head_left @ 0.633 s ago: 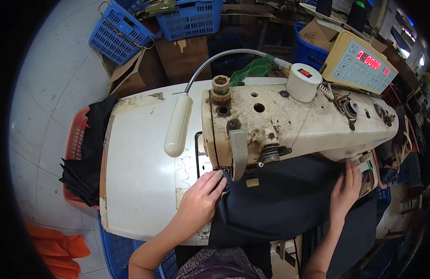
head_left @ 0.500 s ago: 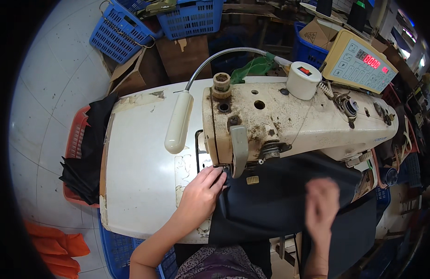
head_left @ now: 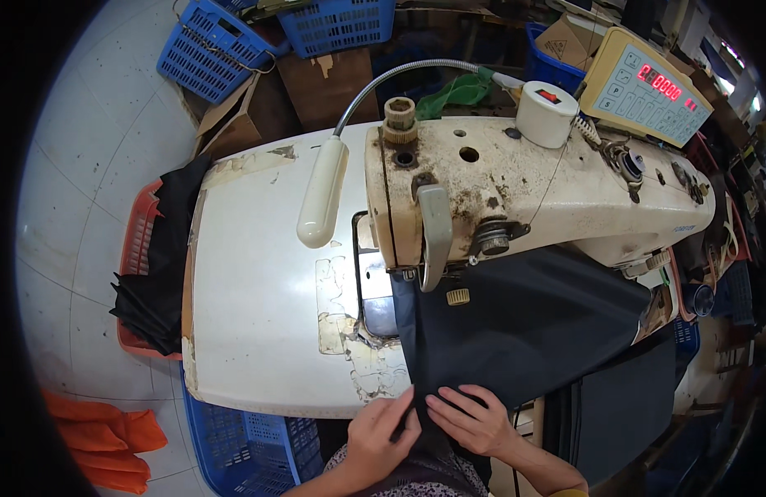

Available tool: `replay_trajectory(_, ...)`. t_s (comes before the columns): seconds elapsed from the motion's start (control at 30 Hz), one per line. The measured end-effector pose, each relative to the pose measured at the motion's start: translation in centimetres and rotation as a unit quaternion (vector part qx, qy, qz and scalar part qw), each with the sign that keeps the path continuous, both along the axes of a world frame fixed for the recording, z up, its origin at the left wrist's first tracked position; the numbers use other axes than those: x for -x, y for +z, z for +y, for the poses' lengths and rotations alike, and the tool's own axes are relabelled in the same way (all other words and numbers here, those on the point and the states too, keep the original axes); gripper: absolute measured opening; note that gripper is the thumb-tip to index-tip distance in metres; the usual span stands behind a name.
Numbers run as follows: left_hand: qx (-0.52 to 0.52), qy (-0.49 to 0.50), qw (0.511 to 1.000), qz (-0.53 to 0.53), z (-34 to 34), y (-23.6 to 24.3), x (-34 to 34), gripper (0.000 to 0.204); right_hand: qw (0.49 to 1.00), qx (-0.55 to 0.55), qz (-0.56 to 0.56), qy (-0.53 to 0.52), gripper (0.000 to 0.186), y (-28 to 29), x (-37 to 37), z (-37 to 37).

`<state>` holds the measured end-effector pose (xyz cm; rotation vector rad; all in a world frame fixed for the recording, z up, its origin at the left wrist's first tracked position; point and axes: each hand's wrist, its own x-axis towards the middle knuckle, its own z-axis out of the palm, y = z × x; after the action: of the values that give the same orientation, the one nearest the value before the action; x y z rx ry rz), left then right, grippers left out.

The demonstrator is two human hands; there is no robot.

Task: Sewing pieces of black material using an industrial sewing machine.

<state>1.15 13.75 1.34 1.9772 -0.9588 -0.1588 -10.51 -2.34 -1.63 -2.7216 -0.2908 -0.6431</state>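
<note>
A black fabric piece (head_left: 515,331) lies under the head of a white, stained sewing machine (head_left: 515,182) and reaches over the table's near edge. Its left edge runs from the needle area toward me. At that near edge, my left hand (head_left: 383,439) is closed, pinching the fabric's edge between thumb and fingers. Just to its right, my right hand (head_left: 476,424) rests on the cloth with its fingers apart and lying flat. The machine's head hides the needle and part of the presser foot.
The white table (head_left: 258,315) extends to the left. A lamp (head_left: 323,195) on a bendy metal neck hangs over it. A control panel (head_left: 648,87) stands at the back right. Black cloth fills a red basket (head_left: 136,240) at left; a blue crate (head_left: 234,443) sits below. More black pieces (head_left: 619,406) hang at right.
My left hand has come from beside the needle back to the fabric's near edge. My right hand has moved left, next to it. The fabric's left edge lies straighter, baring the metal plate.
</note>
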Motion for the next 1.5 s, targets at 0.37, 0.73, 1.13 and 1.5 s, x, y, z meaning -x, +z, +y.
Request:
replay_trajectory(0.37, -0.098, -0.126, 0.979, -0.126, 0.6, 0.2, -0.1, 0.06, 0.998, -0.067, 0.0, 0.001, 0.023, 0.5, 0.3, 1.0)
replay_trajectory(0.73, -0.182, -0.102, 0.953, -0.222, -1.3, 0.7, -1.3, 0.055, 0.993, -0.113, -0.018, -0.024, 0.025, 0.7, -1.9, -0.3)
replay_trajectory(1.13, -0.167, -0.066, 0.958, -0.222, -4.3, 0.4, -4.6, 0.054, 0.99, -0.139, 0.016, -0.024, 0.029, 1.3, -5.5, -3.1)
replay_trajectory(1.5, -0.153, -0.068, 0.951, -0.26, -6.7, 0.2, -8.1, 0.05, 0.986, -0.161, 0.024, -0.03, 0.028, 0.9, -8.3, -5.2)
